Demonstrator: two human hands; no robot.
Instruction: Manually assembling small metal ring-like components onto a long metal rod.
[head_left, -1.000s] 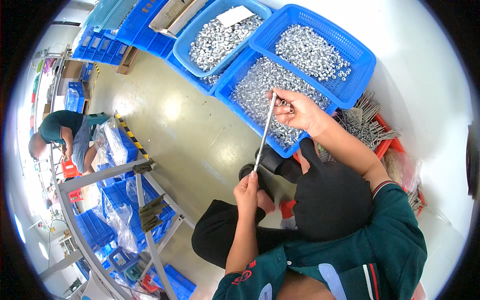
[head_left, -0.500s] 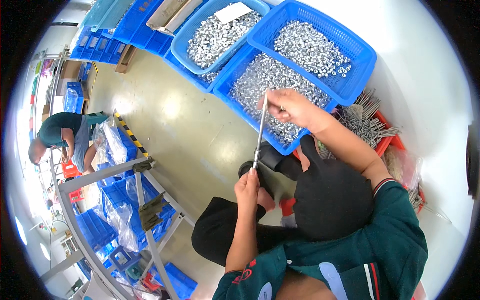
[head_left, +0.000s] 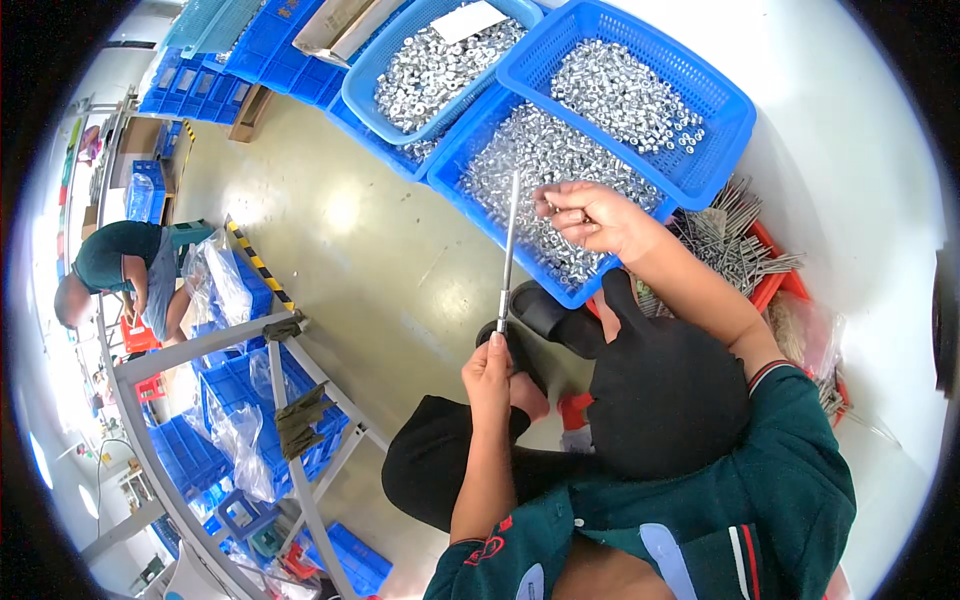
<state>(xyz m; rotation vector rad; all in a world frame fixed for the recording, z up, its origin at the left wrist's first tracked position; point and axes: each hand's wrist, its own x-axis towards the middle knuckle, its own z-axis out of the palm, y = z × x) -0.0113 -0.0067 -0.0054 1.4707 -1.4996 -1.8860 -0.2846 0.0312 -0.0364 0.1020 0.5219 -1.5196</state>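
Observation:
My left hand (head_left: 487, 378) is closed round the lower end of a thin metal rod (head_left: 511, 230). A wider metal sleeve (head_left: 502, 308) sits on the rod just above my fingers. The rod points up and away, its far tip over a blue basket (head_left: 462, 215) full of small silver metal bushings (head_left: 545, 150). My right hand (head_left: 592, 218) hovers over the same basket, to the right of the rod and apart from it. Its fingers are curled in, the tips slightly blurred; what they hold, if anything, is hidden.
Behind stand a second blue basket (head_left: 735, 150) with silver bushings and a lighter blue tub (head_left: 358, 95) of similar parts. Red crates with metal rods (head_left: 735, 245) are at my right. A grey metal frame (head_left: 190, 350) stands left, with a person (head_left: 125, 260) bending beyond it.
My right hand has come off the rod's far end and moved right. My left hand has shifted slightly left, and the rod stands more upright.

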